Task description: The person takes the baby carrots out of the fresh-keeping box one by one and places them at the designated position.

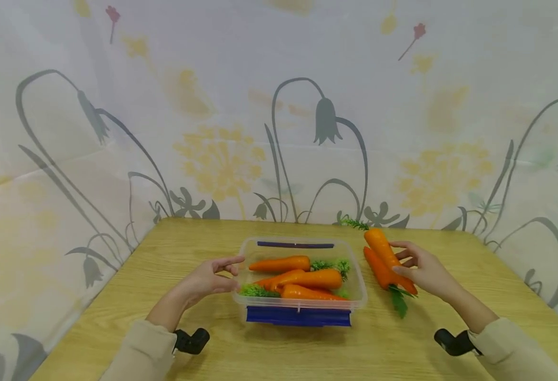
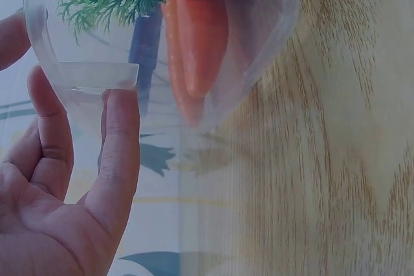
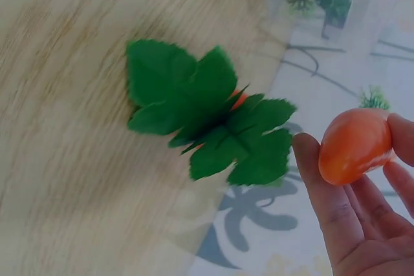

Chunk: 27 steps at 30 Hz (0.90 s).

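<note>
My right hand (image 1: 421,267) pinches an orange carrot (image 1: 382,247) between thumb and fingers, its thin feathery green top pointing away from me. Just beneath lies a second carrot (image 1: 376,269) with broad leaves (image 3: 181,95), partly covered by the held one. On the left, my left hand (image 1: 212,278) is at the side of a clear plastic box (image 1: 300,303). Its fingers are loosely extended, and one digit (image 2: 121,140) meets a tab (image 2: 97,75) under the rim. Several carrots (image 1: 323,279) with green tops lie inside the box.
The box has blue clips (image 1: 298,316) front and back and stands on a wood-grain table (image 1: 202,349). A flower-patterned cloth (image 1: 231,106) hangs behind and along both sides. Both wrists wear black camera mounts (image 1: 192,341).
</note>
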Each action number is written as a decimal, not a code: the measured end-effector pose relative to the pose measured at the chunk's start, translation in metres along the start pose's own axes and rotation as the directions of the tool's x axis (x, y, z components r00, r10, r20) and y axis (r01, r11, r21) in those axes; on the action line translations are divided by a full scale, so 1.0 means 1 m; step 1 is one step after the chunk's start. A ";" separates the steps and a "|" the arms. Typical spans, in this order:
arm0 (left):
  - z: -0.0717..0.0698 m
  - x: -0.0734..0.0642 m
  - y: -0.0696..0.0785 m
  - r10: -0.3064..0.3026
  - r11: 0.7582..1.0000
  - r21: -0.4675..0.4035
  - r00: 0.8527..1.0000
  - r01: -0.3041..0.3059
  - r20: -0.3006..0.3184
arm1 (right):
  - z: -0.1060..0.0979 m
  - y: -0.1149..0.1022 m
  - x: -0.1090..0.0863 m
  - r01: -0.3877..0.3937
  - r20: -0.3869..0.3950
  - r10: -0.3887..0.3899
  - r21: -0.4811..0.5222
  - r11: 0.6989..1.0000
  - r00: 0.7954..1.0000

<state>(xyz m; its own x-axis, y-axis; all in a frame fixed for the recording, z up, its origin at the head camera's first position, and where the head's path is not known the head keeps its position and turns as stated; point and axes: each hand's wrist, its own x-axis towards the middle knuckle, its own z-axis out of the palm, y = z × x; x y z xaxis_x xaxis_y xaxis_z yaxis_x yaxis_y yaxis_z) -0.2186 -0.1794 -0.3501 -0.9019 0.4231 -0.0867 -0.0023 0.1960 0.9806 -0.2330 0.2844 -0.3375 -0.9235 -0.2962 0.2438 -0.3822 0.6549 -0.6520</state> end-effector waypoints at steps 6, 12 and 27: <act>-0.001 -0.001 0.000 -0.002 1.000 0.004 1.000 0.002 -0.005 | -0.003 0.017 0.003 -0.065 -0.027 0.066 0.017 0.998 0.997; 0.000 0.001 -0.002 0.000 1.000 -0.008 1.000 0.000 0.004 | -0.005 0.032 0.001 -0.140 -0.026 0.142 0.059 0.988 0.990; 0.002 0.001 0.002 -0.016 1.000 -0.013 1.000 0.016 -0.004 | 0.003 0.061 0.004 -0.235 0.033 0.233 0.064 0.970 0.972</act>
<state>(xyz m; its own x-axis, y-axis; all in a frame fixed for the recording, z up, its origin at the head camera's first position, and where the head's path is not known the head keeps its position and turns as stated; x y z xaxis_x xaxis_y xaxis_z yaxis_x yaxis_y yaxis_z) -0.2188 -0.1773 -0.3488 -0.9034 0.4166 -0.1015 -0.0222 0.1909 0.9814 -0.2595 0.3206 -0.3785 -0.9855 -0.1582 0.0611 -0.1516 0.6601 -0.7357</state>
